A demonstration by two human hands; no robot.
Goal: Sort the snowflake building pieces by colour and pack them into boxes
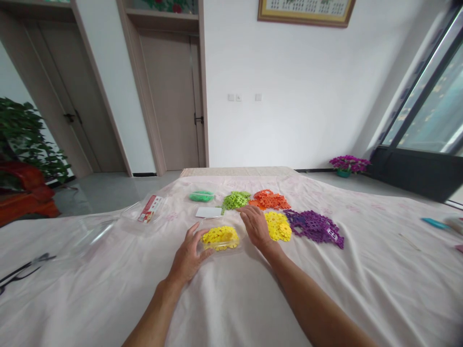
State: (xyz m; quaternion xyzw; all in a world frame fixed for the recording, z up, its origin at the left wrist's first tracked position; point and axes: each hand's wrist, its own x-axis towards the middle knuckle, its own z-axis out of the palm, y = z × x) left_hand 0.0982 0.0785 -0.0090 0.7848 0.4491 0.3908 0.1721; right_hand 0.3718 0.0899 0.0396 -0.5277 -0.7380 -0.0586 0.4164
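A clear plastic box (237, 249) with yellow flower-shaped plastic pieces (220, 237) in it sits in front of me on the bedspread. My left hand (190, 253) grips its left side, thumb at the front and fingers along the side. At the box's right back corner is my right hand (255, 225), its fingers stretched out to the left; whether they touch the rim I cannot tell. Just right of that hand lies a pile of loose yellow pieces (278, 226). A white card (209, 212) lies behind the box.
Behind lie lime green pieces (236, 199), orange pieces (269, 198) and a clear box of green pieces (201, 195). Purple pieces (318, 226) spread at right. To the left are a labelled clear box (150, 209), another clear container (96, 236) and eyeglasses (29, 267). A blue object (435, 223) lies far right.
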